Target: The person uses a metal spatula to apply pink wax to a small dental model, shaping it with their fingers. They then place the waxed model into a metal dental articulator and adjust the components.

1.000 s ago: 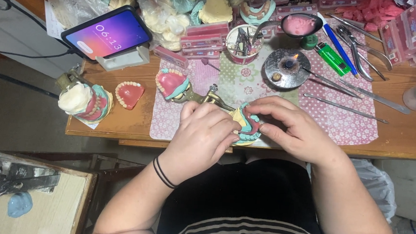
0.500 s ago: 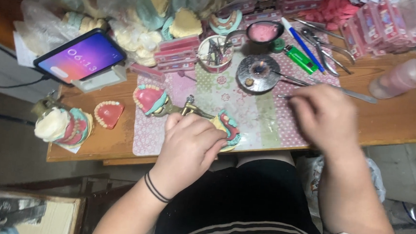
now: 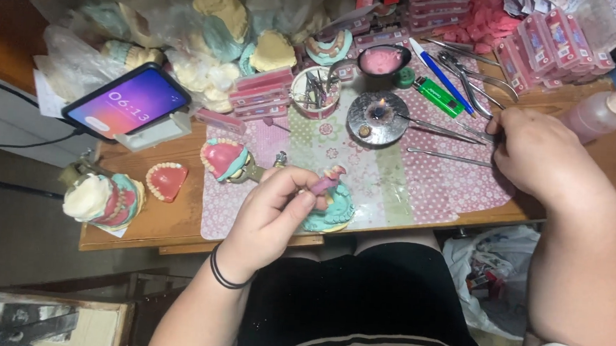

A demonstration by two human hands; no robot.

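While a phone (image 3: 127,103) leans on its stand at the left of the wooden bench (image 3: 179,215), the person's left hand (image 3: 272,217) sits near the front edge, its fingers pinched together on a small pink piece (image 3: 327,184) just above the teal dental model (image 3: 333,208) on the patterned mat (image 3: 420,179). Beyond it, a small flame burns in the round metal burner (image 3: 377,118). Farther right, the right hand (image 3: 544,161) is curled over the thin metal instruments (image 3: 457,135); whether it grips one cannot be told.

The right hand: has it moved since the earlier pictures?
Yes. The right hand left the teal dental model and went right along the mat to the metal tools.
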